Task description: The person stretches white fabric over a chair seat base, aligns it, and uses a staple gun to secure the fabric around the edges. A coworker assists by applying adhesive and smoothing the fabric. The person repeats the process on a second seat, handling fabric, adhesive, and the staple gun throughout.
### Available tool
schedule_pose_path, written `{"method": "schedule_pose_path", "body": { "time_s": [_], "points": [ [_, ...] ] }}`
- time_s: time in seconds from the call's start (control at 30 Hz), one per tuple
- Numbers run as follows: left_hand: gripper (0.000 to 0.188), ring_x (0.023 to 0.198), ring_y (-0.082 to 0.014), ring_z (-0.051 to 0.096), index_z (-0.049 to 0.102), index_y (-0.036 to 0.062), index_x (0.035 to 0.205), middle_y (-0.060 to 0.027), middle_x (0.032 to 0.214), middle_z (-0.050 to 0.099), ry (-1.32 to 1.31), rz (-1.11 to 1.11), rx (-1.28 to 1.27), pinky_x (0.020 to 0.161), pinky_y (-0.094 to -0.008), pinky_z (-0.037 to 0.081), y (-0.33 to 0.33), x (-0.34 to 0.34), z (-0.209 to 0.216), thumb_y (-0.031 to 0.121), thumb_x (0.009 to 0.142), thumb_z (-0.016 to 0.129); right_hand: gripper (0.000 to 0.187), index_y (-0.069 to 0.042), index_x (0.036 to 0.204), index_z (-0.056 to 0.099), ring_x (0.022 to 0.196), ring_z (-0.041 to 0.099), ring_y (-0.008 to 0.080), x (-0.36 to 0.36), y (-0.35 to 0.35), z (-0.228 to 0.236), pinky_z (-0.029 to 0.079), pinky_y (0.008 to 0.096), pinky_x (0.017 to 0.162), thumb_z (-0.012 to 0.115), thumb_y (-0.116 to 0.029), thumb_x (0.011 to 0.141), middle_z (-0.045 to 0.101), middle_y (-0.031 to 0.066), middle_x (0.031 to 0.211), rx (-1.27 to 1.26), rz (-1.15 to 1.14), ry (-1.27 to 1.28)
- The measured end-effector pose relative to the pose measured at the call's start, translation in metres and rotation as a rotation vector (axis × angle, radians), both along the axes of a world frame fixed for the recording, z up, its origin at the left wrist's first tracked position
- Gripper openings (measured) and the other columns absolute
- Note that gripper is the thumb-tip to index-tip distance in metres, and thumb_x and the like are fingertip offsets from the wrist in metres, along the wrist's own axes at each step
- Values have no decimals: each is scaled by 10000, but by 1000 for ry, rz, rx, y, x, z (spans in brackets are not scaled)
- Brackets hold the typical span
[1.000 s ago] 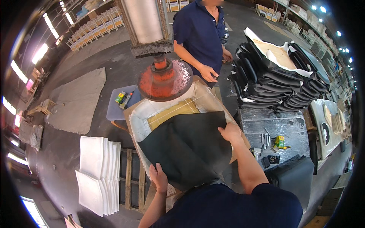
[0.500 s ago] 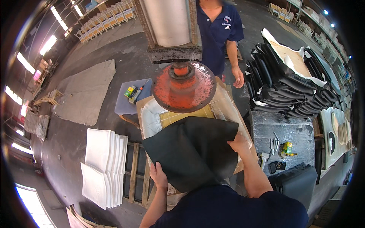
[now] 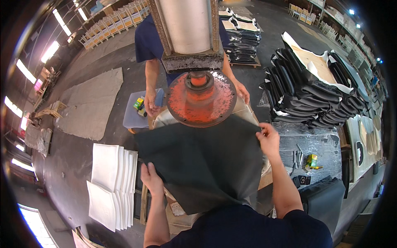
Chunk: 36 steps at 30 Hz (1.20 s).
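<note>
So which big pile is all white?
The white pile at the left, past the left hand. The big pile on the right and the far pile behind are mostly black.

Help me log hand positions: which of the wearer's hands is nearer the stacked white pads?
Left. The left hand is right of the stacked white pads, at the left edge of the black sheet; the right hand is farther, at its right edge.

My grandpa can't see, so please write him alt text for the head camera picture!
A person's right hand grips, and left hand touches, a large, smooth black sheet near a round, worn red metal plate. A co-worker in dark blue stands opposite. White rectangular pads are stacked at left, black padded pieces at right.
</note>
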<state>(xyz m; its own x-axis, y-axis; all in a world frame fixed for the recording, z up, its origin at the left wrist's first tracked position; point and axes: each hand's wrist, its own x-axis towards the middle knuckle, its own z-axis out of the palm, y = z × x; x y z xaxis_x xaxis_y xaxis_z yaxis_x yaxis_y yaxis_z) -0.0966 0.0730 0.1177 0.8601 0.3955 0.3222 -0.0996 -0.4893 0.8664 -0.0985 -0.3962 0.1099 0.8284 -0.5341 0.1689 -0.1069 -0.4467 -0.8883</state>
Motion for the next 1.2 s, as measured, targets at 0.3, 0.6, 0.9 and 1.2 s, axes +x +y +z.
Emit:
{"method": "schedule_pose_path", "body": {
  "time_s": [0.3, 0.6, 0.9, 1.2],
  "points": [
    [284, 990, -111, 664, 738, -19, 1276, -33, 1105, 764, 140, -167, -344, 908, -290, 524, 55, 128, -13, 214, 1141, 649, 351, -37, 1238, 758, 765, 677, 187, 124, -33, 23, 540, 353, 755, 814, -86, 895, 698, 68, 828, -164, -39, -84],
    [302, 811, -57, 549, 638, 105, 902, 71, 871, 611, 518, -237, -346, 730, -248, 442, 74, 16, -75, 301, 1043, 818, 607, -85, 1398, 720, 1087, 781, 335, 57, -71, -49, 588, 444, 972, 849, -433, 918, 802, 171, 1201, -289, 5, 268],
    [360, 767, -70, 409, 590, 100, 828, 86, 795, 473, 492, -74, -320, 685, -288, 370, 72, -35, -80, 277, 1097, 751, 165, -69, 1086, 771, 859, 769, 304, -28, -54, -79, 573, 410, 817, 809, -188, 979, 788, 144, 909, -156, -133, 255],
    [366, 1063, -419, 759, 733, 42, 1155, -221, 1088, 795, 537, 183, 92, 917, -497, 581, 49, -37, -77, 399, 1077, 717, 237, -22, 1161, 758, 1085, 749, 302, -30, -55, -90, 569, 405, 1006, 777, -210, 1017, 794, 153, 1150, -282, -39, 125]
  ]
}}
